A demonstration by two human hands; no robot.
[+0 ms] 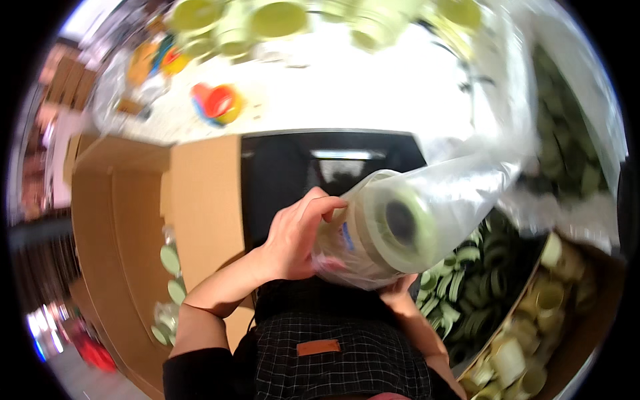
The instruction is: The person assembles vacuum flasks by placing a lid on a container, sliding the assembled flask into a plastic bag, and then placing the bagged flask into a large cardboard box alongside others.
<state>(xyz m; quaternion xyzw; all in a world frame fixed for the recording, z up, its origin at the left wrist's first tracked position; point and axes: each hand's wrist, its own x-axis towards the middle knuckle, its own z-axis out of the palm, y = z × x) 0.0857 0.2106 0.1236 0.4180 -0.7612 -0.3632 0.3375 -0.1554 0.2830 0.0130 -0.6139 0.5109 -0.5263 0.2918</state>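
Container [373, 241], pale green inside a clear plastic bag [467, 190], sits just right of frame centre. We see the left hand [297, 233] holding its left side, fingers curled; the right hand [400, 287] meets its lower edge, finger state hidden from us.

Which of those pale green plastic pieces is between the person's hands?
The bulky, round pale green plastic piece in the clear plastic bag, between left hand and right hand; the other pieces are unheld, on the white table or to either side.
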